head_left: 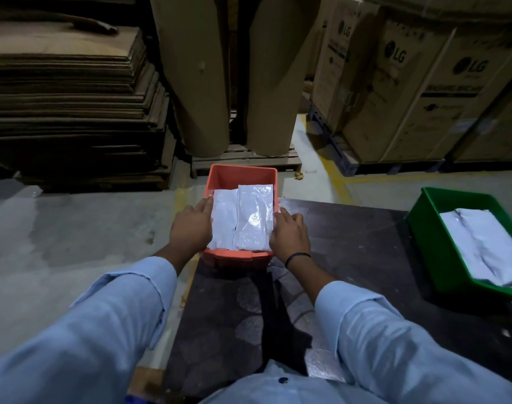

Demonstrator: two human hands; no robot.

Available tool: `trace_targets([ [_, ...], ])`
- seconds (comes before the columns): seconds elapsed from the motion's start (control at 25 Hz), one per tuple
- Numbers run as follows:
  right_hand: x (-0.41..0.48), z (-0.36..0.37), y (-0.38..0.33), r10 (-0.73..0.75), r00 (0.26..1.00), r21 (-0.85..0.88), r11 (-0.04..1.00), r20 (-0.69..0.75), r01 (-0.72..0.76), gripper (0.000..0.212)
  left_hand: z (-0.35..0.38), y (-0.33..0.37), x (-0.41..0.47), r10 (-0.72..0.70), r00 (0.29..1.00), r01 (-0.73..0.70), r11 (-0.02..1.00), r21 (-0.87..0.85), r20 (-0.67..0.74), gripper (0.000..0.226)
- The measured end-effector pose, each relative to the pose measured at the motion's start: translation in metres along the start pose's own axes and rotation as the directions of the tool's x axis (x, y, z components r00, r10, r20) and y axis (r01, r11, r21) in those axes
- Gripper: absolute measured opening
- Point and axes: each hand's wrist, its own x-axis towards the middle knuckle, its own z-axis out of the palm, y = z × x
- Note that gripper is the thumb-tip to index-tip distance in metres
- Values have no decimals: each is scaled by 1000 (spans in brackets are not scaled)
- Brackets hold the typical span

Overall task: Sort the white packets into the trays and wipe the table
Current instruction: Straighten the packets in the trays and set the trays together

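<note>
- Far left: stack of flattened brown cardboard sheets (68,106), then two upright brown paper rolls (196,77) on a pallet. Background stock, not part of the job.
- Left hand (192,225): lies along the left wall of the orange plastic tray (243,177), fingers straight, curled round nothing I can see. Thumb hidden. Reads as an open palm bracing the side.
- Orange tray: sits at the far left corner of the dark wooden table (351,258) and looks to overhang the far edge. Likely why both hands flank it: to steady or square it.
- White plastic packets (253,220): two lie flat side by side in the orange tray, long axis running away from the person, filling its width. Flat packing keeps them below the rim.
- Right hand (288,231): mirrors the left on the tray's right wall, fingers extended and only slightly bent, fingertips by the packet edge. No grip visible. A black band (298,258) sits on that wrist.
- Right side: green plastic tray (432,240) on the table, well apart from the orange one, holding a second batch of white packets (488,252) lying flat.
- Far right, behind: big printed cardboard cartons (424,83).
- Judgement: no loose packets on the visible tabletop, so sorting looks near done. Wiping not started; no cloth in view. Risk: the overhanging tray tips if released.
</note>
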Motion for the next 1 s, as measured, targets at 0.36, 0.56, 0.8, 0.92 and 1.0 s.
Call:
trace_targets([
  [0.36, -13, -36, 80, 55, 993, 5, 998, -103, -55, 40, -33, 123, 19, 105, 950, -101, 994, 30, -293, 65],
  [0.56, -27, -73, 157, 112, 973, 2, 993, -200, -114, 39, -45, 227, 29, 219, 935, -241, 970, -44, -280, 61],
  [0.8, -56, -124, 278, 248, 935, -56, 961, -254, -270, 39, -40, 359, 31, 346, 910, -377, 920, -106, -228, 62],
  [0.92, -77, -146, 348, 312, 909, -80, 935, -277, -346, 37, -37, 431, 23, 405, 888, -443, 880, -171, -219, 61],
  [1.0, -89, -157, 389, 350, 894, -78, 920, -281, -384, 37, -33, 472, 17, 432, 878, -469, 860, -199, -203, 61],
])
